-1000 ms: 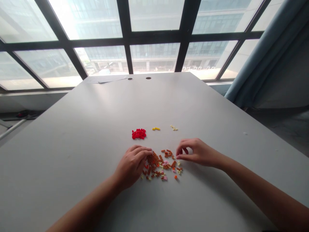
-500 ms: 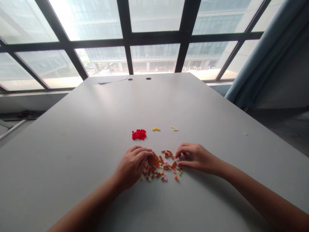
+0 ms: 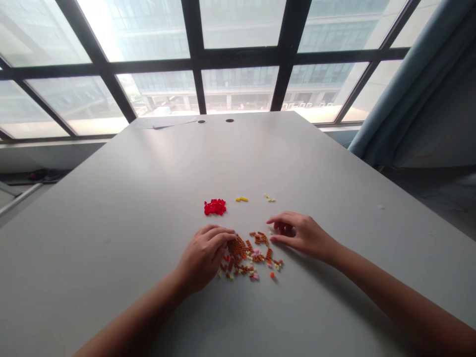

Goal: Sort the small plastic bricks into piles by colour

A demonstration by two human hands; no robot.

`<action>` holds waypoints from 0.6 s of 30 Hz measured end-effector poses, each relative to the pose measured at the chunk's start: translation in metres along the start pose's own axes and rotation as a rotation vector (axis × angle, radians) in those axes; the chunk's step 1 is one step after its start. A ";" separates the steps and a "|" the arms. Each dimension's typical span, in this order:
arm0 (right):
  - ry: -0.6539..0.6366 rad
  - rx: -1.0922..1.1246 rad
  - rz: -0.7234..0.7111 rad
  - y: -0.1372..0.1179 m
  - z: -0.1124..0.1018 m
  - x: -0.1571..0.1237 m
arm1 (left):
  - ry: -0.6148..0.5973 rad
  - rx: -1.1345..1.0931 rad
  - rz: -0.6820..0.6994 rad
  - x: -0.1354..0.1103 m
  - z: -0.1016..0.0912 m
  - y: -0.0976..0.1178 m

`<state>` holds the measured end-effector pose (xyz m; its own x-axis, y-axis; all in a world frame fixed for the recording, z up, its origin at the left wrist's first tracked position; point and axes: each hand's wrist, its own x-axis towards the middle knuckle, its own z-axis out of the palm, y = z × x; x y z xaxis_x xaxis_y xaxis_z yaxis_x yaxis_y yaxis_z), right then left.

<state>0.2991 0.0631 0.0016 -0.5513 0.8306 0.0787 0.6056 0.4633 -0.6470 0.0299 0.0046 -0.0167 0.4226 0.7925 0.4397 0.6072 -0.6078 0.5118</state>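
Note:
A mixed pile of small toy bricks (image 3: 238, 255), mostly brown with pink, pale yellow and orange bits, lies on the white table. My left hand (image 3: 203, 258) rests against the pile's left side, its bent fingers reaching over the brown bricks; their undersides are hidden. To the upper right of the pile is my right hand (image 3: 299, 233), thumb and index finger apart. A tiny pale piece (image 3: 270, 233) lies close to those fingertips; I cannot tell whether they touch it. Beyond the hands lie a heap of red bricks (image 3: 214, 207), a few yellow ones (image 3: 241, 199) and some pale yellow ones (image 3: 269, 198).
The white table (image 3: 122, 198) stretches toward a dark-framed window (image 3: 238, 58). Paper (image 3: 163, 122) lies at its far left end, near two round cable holes (image 3: 201, 121). A blue-grey curtain (image 3: 397, 94) hangs at the right.
My right hand has shifted away from me, up from the pile's right side, and its thumb and index finger are further from the brown bricks. My left hand stays in place.

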 end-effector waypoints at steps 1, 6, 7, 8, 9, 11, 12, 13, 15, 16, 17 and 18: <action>0.004 -0.012 -0.004 0.000 -0.001 0.001 | 0.000 0.000 0.001 0.000 0.000 0.000; 0.074 -0.046 0.015 0.007 -0.007 0.012 | -0.011 -0.004 0.001 0.000 0.000 0.000; 0.101 -0.057 0.019 0.010 -0.007 0.015 | -0.013 -0.005 0.001 0.000 0.000 0.000; 0.131 -0.077 0.020 0.014 -0.007 0.019 | -0.014 -0.007 0.001 0.000 0.000 0.000; 0.164 -0.103 0.019 0.018 -0.006 0.024 | -0.016 -0.008 0.001 0.000 0.000 0.000; 0.240 -0.167 0.018 0.026 -0.004 0.033 | -0.012 -0.010 0.002 0.000 0.000 0.000; 0.285 -0.199 0.020 0.029 -0.003 0.037 | -0.009 -0.009 0.005 0.000 0.000 0.000; 0.330 -0.224 0.020 0.032 -0.002 0.041 | -0.006 -0.008 0.006 0.000 0.000 -0.001; 0.411 -0.252 0.014 0.034 0.000 0.046 | -0.001 -0.006 0.006 0.000 0.000 -0.001; 0.443 -0.259 0.006 0.034 0.000 0.046 | -0.002 -0.006 0.006 0.000 0.000 -0.001; 0.467 -0.265 -0.002 0.033 0.000 0.045 | -0.003 -0.006 0.005 0.000 0.000 -0.001; 0.485 -0.270 -0.009 0.031 0.000 0.044 | -0.005 -0.007 0.005 0.000 0.000 -0.001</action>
<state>0.2940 0.1138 -0.0147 -0.2683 0.8440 0.4645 0.7628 0.4806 -0.4326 0.0295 0.0048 -0.0176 0.4292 0.7895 0.4388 0.6002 -0.6123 0.5147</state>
